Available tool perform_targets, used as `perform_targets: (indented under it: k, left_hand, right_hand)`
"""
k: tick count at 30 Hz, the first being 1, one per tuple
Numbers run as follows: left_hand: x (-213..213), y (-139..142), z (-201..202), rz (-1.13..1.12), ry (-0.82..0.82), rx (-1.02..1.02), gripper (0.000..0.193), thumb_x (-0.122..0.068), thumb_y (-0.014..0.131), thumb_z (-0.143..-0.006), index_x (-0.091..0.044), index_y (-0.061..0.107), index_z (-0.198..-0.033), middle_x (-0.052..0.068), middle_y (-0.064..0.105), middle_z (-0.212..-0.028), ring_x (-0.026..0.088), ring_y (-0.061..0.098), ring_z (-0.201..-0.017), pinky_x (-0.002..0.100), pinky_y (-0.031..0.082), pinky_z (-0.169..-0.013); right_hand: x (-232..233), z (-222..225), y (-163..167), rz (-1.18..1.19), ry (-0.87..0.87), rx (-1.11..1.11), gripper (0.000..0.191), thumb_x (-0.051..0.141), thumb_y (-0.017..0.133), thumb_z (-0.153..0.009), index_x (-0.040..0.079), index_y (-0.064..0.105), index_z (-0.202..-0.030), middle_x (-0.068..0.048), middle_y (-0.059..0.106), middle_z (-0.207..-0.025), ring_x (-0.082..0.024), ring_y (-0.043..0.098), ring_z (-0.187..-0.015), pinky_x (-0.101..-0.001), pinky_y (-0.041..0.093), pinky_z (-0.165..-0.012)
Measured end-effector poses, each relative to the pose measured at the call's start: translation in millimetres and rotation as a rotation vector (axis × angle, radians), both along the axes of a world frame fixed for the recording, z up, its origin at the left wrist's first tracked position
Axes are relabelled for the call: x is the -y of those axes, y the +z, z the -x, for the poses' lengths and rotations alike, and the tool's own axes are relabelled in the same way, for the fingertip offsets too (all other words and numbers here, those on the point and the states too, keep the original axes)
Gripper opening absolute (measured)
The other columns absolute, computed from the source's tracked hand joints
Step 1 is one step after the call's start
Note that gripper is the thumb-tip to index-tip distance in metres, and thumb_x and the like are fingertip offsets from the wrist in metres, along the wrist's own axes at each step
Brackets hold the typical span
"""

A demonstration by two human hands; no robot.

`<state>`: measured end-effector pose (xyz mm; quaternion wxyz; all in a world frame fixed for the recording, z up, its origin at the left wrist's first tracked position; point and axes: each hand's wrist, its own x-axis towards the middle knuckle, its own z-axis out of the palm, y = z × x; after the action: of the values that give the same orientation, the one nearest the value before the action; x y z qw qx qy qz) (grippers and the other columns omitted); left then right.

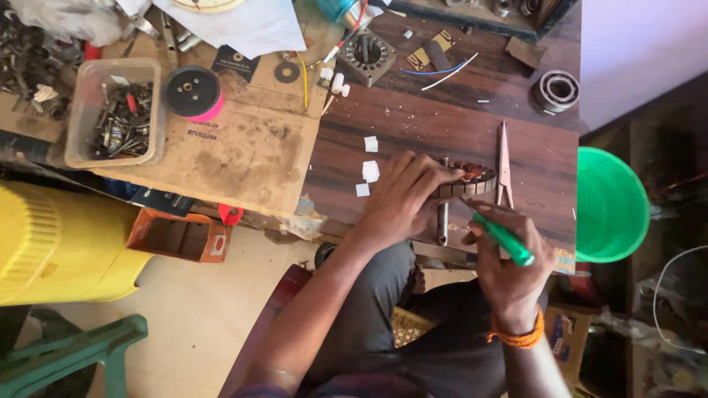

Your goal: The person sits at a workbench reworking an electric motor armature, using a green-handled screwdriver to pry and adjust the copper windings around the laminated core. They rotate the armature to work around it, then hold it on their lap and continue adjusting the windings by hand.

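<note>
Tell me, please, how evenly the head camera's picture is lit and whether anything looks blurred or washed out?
Head view: daylight is soft and fairly even; the white paper at the top edge is nearly washed out, the right side beyond the green bucket falls dark, and the left hand and right hand stay fairly sharp.

- Two hands: left, right
- One green-handled tool
- One pair of scissors
- One wound motor core
- Three white paper bits
- One green bucket
- One bearing
- One plastic tub of screws
- One pink-rimmed reel
- One stator
- One washer
</note>
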<state>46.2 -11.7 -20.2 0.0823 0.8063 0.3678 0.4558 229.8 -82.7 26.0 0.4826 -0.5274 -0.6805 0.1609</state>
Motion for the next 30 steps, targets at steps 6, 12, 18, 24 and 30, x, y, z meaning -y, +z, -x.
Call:
perform_targets:
  k: [6,12,18,24,30]
  left_hand:
    - [2,6,0,0.029,-0.013,0.041,0.061,-0.015,0.083,-0.092,-0.024,0.056,-0.146,0.000,0.061,-0.126,0.028,0.057,-0.118,0.040,0.048,-0.099]
    - [5,6,2,0.063,-0.047,0.261,0.080,-0.026,0.085,-0.083,-0.014,0.045,-0.151,0.011,0.058,-0.141,0.032,0.055,-0.125,0.047,0.046,-0.106]
    - [3,-9,-7,0.021,-0.044,0.239,0.076,-0.023,0.084,-0.091,-0.017,0.043,-0.155,0.012,0.058,-0.138,0.033,0.056,-0.124,0.048,0.050,-0.109]
    - [2,-17,-10,0.053,-0.061,0.309,0.080,-0.022,0.086,-0.087,-0.014,0.041,-0.153,0.011,0.058,-0.133,0.032,0.059,-0.121,0.050,0.048,-0.107]
    - [-1,-16,-1,0.125,-0.197,0.346,0.084,-0.008,0.085,-0.076,-0.013,0.047,-0.150,0.006,0.063,-0.131,0.026,0.063,-0.123,0.048,0.048,-0.110]
  right_hand:
    - [9,6,2,-0.106,-0.033,0.059,0.022,-0.005,0.072,-0.094,-0.003,0.067,-0.115,-0.017,0.076,-0.109,-0.021,0.077,-0.084,-0.0296,0.061,-0.072]
    - [10,-30,37,-0.058,0.041,-0.338,0.015,0.001,0.070,-0.105,-0.003,0.065,-0.119,-0.013,0.074,-0.103,-0.017,0.075,-0.079,-0.0297,0.064,-0.072]
    - [-16,-30,70,0.164,-0.022,-0.256,0.013,-0.001,0.070,-0.102,-0.009,0.067,-0.112,-0.016,0.071,-0.098,-0.018,0.072,-0.077,-0.0302,0.060,-0.075]
    - [-27,-21,81,0.401,-0.154,-0.004,0.024,-0.003,0.074,-0.088,-0.004,0.072,-0.112,-0.017,0.077,-0.090,-0.020,0.075,-0.076,-0.0305,0.059,-0.059]
    - [-26,-7,76,0.359,-0.113,0.184,0.025,0.001,0.076,-0.085,-0.002,0.071,-0.110,-0.014,0.080,-0.097,-0.016,0.079,-0.082,-0.0283,0.065,-0.069]
